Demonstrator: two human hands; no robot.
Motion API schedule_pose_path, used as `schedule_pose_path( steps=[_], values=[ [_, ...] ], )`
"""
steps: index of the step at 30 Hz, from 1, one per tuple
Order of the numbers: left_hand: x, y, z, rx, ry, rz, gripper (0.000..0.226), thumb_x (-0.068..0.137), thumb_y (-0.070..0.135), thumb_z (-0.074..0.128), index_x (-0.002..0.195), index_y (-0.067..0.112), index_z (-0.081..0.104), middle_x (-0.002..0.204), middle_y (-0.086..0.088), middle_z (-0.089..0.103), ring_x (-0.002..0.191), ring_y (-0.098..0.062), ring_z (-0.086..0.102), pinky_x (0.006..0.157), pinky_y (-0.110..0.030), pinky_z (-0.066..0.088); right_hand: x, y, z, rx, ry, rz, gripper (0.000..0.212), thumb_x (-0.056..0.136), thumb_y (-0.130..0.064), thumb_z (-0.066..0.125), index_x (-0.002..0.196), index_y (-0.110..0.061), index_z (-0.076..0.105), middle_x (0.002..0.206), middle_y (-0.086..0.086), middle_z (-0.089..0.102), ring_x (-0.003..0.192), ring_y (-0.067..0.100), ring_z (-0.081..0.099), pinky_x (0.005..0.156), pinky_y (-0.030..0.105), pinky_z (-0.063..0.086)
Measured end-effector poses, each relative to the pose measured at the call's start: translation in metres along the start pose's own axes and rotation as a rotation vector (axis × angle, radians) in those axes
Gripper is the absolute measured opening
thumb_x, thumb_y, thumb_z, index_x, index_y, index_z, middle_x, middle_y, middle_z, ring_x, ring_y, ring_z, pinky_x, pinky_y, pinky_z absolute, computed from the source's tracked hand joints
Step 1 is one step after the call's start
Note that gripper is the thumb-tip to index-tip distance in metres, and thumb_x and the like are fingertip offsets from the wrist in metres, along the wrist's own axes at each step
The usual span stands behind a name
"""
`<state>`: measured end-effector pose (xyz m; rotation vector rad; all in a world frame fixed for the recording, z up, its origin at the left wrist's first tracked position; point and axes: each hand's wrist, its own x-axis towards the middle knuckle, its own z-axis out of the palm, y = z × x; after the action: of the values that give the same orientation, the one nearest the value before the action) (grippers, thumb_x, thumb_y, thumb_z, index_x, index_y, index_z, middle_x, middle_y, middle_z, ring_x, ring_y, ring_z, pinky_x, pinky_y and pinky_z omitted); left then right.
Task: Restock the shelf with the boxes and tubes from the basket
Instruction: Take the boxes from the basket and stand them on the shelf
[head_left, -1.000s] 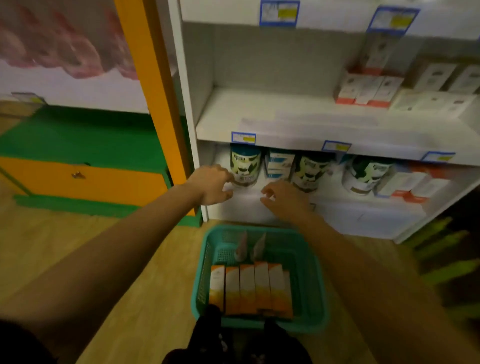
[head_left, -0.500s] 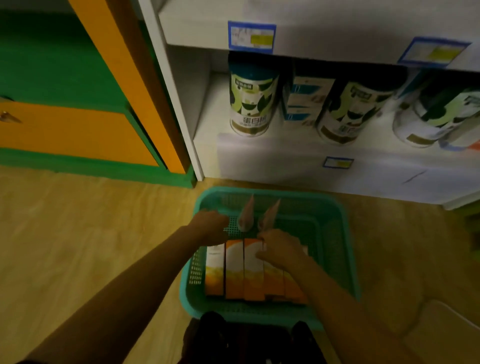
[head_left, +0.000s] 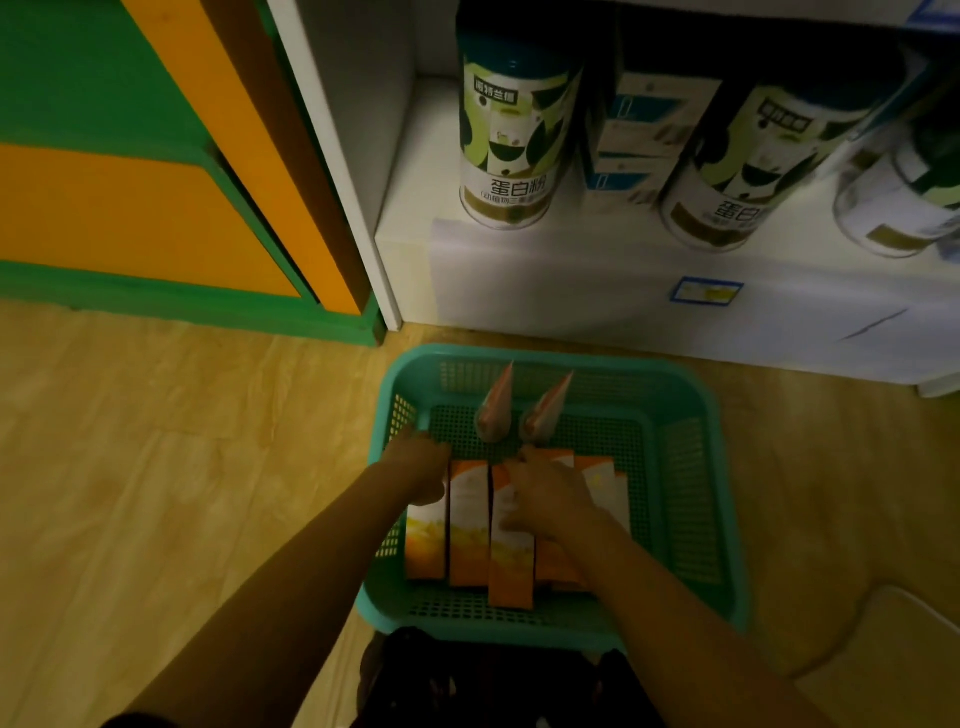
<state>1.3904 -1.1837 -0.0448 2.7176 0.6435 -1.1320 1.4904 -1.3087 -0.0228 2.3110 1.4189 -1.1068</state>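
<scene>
A teal basket (head_left: 680, 395) stands on the floor in front of the white shelf (head_left: 571, 291). Several orange-and-white boxes (head_left: 469, 525) lie side by side in it. Two tubes (head_left: 496, 405) stand against its far wall, tips up. My left hand (head_left: 422, 467) is curled over the far end of the leftmost box. My right hand (head_left: 551, 501) lies over the boxes in the middle and right of the row, thumb on the third box; its fingertips are hidden behind their far ends.
The bottom shelf holds green-and-white cans (head_left: 511, 130) and a blue-and-white box (head_left: 641, 135), with a price tag (head_left: 706, 291) on its front. A green and orange cabinet (head_left: 130, 218) is at the left. Wooden floor surrounds the basket. My dark-clothed knees (head_left: 493, 680) touch its near edge.
Both hands came down from the bottom shelf into the basket and now sit on the boxes. My head has tilted down and moved closer.
</scene>
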Motion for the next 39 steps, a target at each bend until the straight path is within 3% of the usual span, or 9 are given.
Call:
schedule_pose_path(
  steps=[6, 9, 12, 17, 22, 26, 30, 33, 39],
  values=[
    [-0.002, -0.003, -0.006, -0.057, -0.032, 0.071, 0.044, 0.085, 0.032, 0.056, 0.124, 0.011, 0.056, 0.129, -0.012, 0.054, 0.127, -0.028, 0.043, 0.115, -0.042, 0.023, -0.005, 0.001, -0.01, -0.048, -0.01, 0.012, 0.056, 0.08, -0.034, 0.069, 0.126, -0.012, 0.05, 0.148, 0.012, 0.029, 0.118, 0.03, 0.051, 0.089, 0.039, 0.048],
    [-0.013, -0.009, -0.014, -0.236, -0.13, 0.121, 0.046, 0.084, 0.033, 0.059, 0.124, 0.008, 0.056, 0.125, -0.012, 0.058, 0.114, -0.027, 0.053, 0.095, -0.035, 0.044, -0.008, 0.003, -0.017, -0.041, -0.028, 0.0, 0.045, 0.083, -0.034, 0.065, 0.12, -0.012, 0.053, 0.134, 0.012, 0.048, 0.113, 0.028, 0.054, 0.087, 0.037, 0.047],
    [-0.03, -0.017, -0.026, -0.387, -0.176, 0.16, 0.04, 0.081, 0.025, 0.068, 0.116, 0.009, 0.059, 0.121, -0.011, 0.06, 0.097, -0.019, 0.054, 0.081, -0.03, 0.044, -0.022, 0.003, -0.032, -0.036, -0.031, -0.017, 0.04, 0.083, -0.037, 0.064, 0.117, -0.017, 0.057, 0.121, 0.006, 0.058, 0.112, 0.026, 0.056, 0.086, 0.036, 0.046],
    [-0.081, -0.024, -0.072, -0.381, 0.019, 0.186, 0.038, 0.077, 0.031, 0.071, 0.109, 0.012, 0.064, 0.113, -0.007, 0.063, 0.09, -0.015, 0.053, 0.078, -0.025, 0.041, -0.068, -0.003, -0.072, -0.093, 0.098, -0.062, 0.033, 0.084, -0.038, 0.063, 0.113, -0.021, 0.061, 0.113, 0.005, 0.064, 0.103, 0.026, 0.061, 0.085, 0.039, 0.051],
    [-0.157, -0.029, -0.156, -0.337, 0.251, 0.207, 0.029, 0.071, 0.029, 0.077, 0.094, 0.011, 0.07, 0.087, 0.001, 0.06, 0.082, -0.017, 0.055, 0.073, -0.027, 0.043, -0.144, -0.014, -0.142, -0.052, 0.271, -0.038, 0.031, 0.085, -0.035, 0.06, 0.111, -0.017, 0.061, 0.115, 0.006, 0.063, 0.104, 0.025, 0.06, 0.09, 0.039, 0.05],
    [-0.231, -0.029, -0.238, -0.282, 0.447, 0.21, 0.04, 0.07, 0.033, 0.078, 0.102, 0.011, 0.066, 0.099, -0.005, 0.067, 0.093, -0.023, 0.061, 0.072, -0.026, 0.042, -0.218, -0.022, -0.207, -0.029, 0.408, -0.049, 0.033, 0.087, -0.031, 0.058, 0.117, -0.017, 0.058, 0.121, 0.007, 0.06, 0.11, 0.025, 0.056, 0.095, 0.035, 0.046],
    [-0.298, -0.03, -0.316, -0.238, 0.634, 0.211, 0.035, 0.068, 0.033, 0.079, 0.087, 0.019, 0.054, 0.081, 0.005, 0.055, 0.08, -0.017, 0.052, 0.06, -0.022, 0.036, -0.288, -0.028, -0.271, -0.099, 0.574, -0.04, 0.036, 0.087, -0.036, 0.058, 0.12, -0.021, 0.056, 0.123, 0.005, 0.06, 0.112, 0.024, 0.057, 0.094, 0.035, 0.047],
    [-0.344, -0.03, -0.369, -0.223, 0.708, 0.213, 0.036, 0.07, 0.032, 0.078, 0.088, 0.023, 0.048, 0.09, 0.004, 0.054, 0.083, -0.014, 0.052, 0.069, -0.024, 0.04, -0.336, -0.035, -0.316, -0.133, 0.662, -0.026, 0.038, 0.087, -0.04, 0.057, 0.122, -0.025, 0.053, 0.126, 0.004, 0.058, 0.113, 0.023, 0.055, 0.093, 0.035, 0.045],
    [-0.413, -0.033, -0.461, -0.207, 0.886, 0.239, 0.035, 0.073, 0.025, 0.076, 0.099, 0.014, 0.057, 0.097, 0.002, 0.057, 0.092, -0.016, 0.058, 0.076, -0.022, 0.046, -0.401, -0.045, -0.399, -0.211, 0.779, -0.007, 0.044, 0.081, -0.044, 0.065, 0.121, -0.027, 0.054, 0.123, 0.0, 0.06, 0.11, 0.02, 0.056, 0.089, 0.034, 0.046]
  ],
)
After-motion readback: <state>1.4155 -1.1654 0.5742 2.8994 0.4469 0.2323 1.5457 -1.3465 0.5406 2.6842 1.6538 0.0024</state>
